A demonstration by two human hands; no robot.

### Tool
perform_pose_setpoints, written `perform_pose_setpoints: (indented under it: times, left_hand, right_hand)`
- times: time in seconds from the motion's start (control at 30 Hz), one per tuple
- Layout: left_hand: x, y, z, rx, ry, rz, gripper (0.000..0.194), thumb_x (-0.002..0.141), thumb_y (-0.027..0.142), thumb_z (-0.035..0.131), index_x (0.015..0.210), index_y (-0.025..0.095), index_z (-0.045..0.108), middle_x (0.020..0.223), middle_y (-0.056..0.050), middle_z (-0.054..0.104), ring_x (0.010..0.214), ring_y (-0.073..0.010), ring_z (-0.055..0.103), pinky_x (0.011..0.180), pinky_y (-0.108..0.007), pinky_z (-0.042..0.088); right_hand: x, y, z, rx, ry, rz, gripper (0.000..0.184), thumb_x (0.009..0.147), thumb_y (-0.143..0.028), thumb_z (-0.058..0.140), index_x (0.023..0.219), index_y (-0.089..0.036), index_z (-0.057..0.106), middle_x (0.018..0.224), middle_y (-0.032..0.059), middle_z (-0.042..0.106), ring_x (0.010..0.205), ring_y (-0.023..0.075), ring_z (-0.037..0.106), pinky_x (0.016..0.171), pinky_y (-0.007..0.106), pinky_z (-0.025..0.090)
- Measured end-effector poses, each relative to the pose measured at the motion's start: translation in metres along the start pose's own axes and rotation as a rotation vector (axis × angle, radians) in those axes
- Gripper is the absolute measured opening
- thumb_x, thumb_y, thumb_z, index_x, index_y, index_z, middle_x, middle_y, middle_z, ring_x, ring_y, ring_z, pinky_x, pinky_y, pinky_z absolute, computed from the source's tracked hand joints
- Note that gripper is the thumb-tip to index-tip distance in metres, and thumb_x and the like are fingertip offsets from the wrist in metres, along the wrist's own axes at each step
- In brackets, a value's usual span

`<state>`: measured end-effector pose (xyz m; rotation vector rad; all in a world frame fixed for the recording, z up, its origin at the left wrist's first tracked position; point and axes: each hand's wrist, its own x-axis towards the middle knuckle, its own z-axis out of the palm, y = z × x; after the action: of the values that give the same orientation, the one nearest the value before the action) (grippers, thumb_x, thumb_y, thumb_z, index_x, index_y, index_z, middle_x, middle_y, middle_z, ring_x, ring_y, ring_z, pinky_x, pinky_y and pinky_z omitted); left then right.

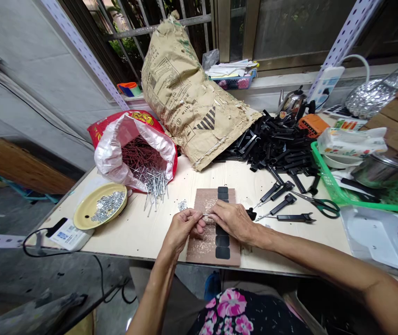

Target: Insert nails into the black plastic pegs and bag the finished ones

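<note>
My left hand (187,224) is closed, its thumb and fingers pinching one end of a thin metal rod (205,215). The other end runs into the closed fingers of my right hand (232,221). A black plastic end (251,213) shows behind the right hand; whether it joins the rod is hidden. Both hands are over a brown board (192,253) with a row of black pads (222,252) and pale specks. Small metal pieces (182,204) lie left of the board. To the right are several black plastic parts with metal rods (295,217).
A yellow dish (83,222) of small metal pieces stands left, near a red-and-white bag (110,149) spilling metal rods (155,182). A paper sack (192,93) leans behind, beside heaped black parts (275,144). Scissors (328,208) and a green basket (359,203) are right.
</note>
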<state>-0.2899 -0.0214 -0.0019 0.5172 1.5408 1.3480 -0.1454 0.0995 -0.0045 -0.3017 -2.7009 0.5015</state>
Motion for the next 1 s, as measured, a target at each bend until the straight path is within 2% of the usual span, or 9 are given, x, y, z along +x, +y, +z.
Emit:
perform_pose_setpoints:
  times: [0.13,0.27,0.43,0.6,0.7,0.77,0.9,1.0]
  left_hand:
    - [0.000,0.001,0.001,0.033,-0.021,-0.012,0.034,0.070,0.042,0.072,0.071,0.011,0.058,0.058,-0.002,0.065,0.043,-0.0090,0.057,0.044,-0.020,0.048]
    - [0.001,0.000,0.001,0.074,-0.010,-0.004,0.035,0.070,0.043,0.071,0.071,0.011,0.058,0.059,-0.002,0.066,0.045,-0.0087,0.057,0.044,-0.019,0.047]
    - [0.002,0.000,-0.003,0.060,-0.096,-0.072,0.035,0.070,0.044,0.070,0.069,0.011,0.057,0.055,-0.001,0.064,0.041,-0.0078,0.055,0.045,-0.020,0.048]
    - [0.001,0.004,-0.006,0.087,-0.091,-0.090,0.037,0.067,0.045,0.072,0.072,0.011,0.057,0.056,-0.001,0.065,0.042,-0.0088,0.056,0.044,-0.021,0.048]
    - [0.001,0.004,-0.007,0.088,-0.111,-0.095,0.037,0.067,0.045,0.072,0.070,0.011,0.057,0.055,-0.001,0.064,0.041,-0.0082,0.055,0.045,-0.021,0.048]
    - [0.002,0.004,-0.006,0.110,-0.102,-0.091,0.038,0.067,0.046,0.072,0.068,0.011,0.057,0.055,-0.002,0.064,0.041,-0.0083,0.055,0.045,-0.021,0.048]
    - [0.002,0.006,-0.005,0.161,-0.057,-0.054,0.040,0.067,0.048,0.072,0.070,0.011,0.057,0.057,-0.003,0.065,0.043,-0.0095,0.057,0.044,-0.021,0.049]
    - [0.003,0.006,-0.008,0.148,-0.121,-0.106,0.040,0.066,0.048,0.073,0.068,0.011,0.058,0.054,-0.002,0.064,0.041,-0.0095,0.056,0.044,-0.021,0.050]
  right_hand:
    - [-0.001,0.000,0.002,-0.022,-0.002,-0.024,0.027,0.098,-0.029,0.036,0.088,-0.017,0.058,0.082,0.0036,0.055,0.071,0.0124,0.051,0.057,0.023,0.034]
    - [-0.002,0.002,0.002,0.130,-0.040,0.012,0.021,0.097,-0.026,0.038,0.091,-0.016,0.055,0.086,0.0038,0.053,0.071,0.0115,0.051,0.058,0.022,0.037]
    - [-0.004,0.003,0.002,0.144,-0.081,-0.046,0.021,0.096,-0.022,0.037,0.091,-0.016,0.057,0.086,0.0043,0.050,0.069,0.0117,0.048,0.058,0.022,0.039]
    - [-0.005,0.002,0.000,0.338,-0.067,-0.001,0.015,0.093,-0.023,0.046,0.098,-0.015,0.058,0.088,0.0041,0.052,0.079,0.0125,0.052,0.069,0.023,0.042]
    - [-0.007,0.004,-0.002,0.240,-0.089,-0.026,0.019,0.094,-0.022,0.044,0.103,-0.019,0.061,0.087,0.0042,0.053,0.078,0.0133,0.051,0.067,0.023,0.040]
    - [-0.009,0.004,-0.001,0.194,-0.082,0.034,0.023,0.095,-0.024,0.041,0.101,-0.019,0.062,0.085,0.0038,0.055,0.076,0.0134,0.051,0.065,0.024,0.038]
    - [-0.011,0.002,0.004,0.325,-0.138,0.181,0.027,0.097,-0.029,0.038,0.091,-0.017,0.062,0.076,0.0002,0.058,0.067,0.0108,0.051,0.058,0.021,0.035]
    - [-0.012,-0.001,0.006,0.163,-0.066,0.087,0.025,0.097,-0.024,0.038,0.092,-0.018,0.062,0.081,0.0022,0.059,0.070,0.0119,0.051,0.060,0.023,0.034]
